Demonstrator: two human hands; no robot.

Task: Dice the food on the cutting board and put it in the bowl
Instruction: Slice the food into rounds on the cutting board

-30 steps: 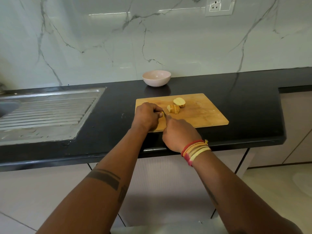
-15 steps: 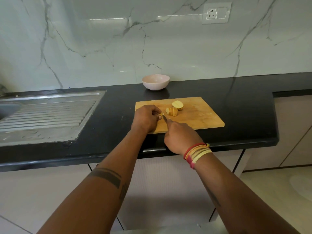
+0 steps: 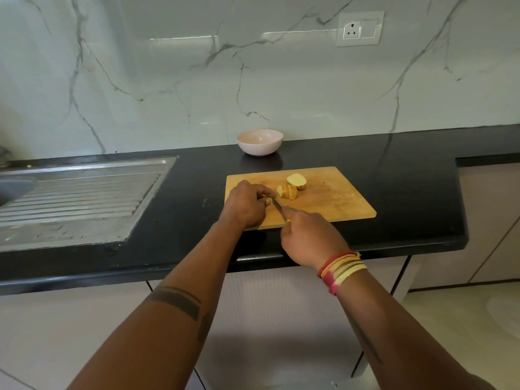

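A wooden cutting board lies on the black counter. On it sit a sliced potato half and another half with its cut face up. My left hand has curled fingers pinching a small potato piece, mostly hidden, at the board's left side. My right hand grips a knife with a yellow handle; its blade points toward my left fingers. A pale pink bowl stands behind the board by the wall and looks empty.
A steel sink drainboard fills the counter's left part. The black counter ends at a step on the right, with cabinets below. A wall socket sits on the marble backsplash.
The camera tilted slightly, shifting the scene lower in view. The hands stay together at the board's left side, with the knife blade by my left fingers.
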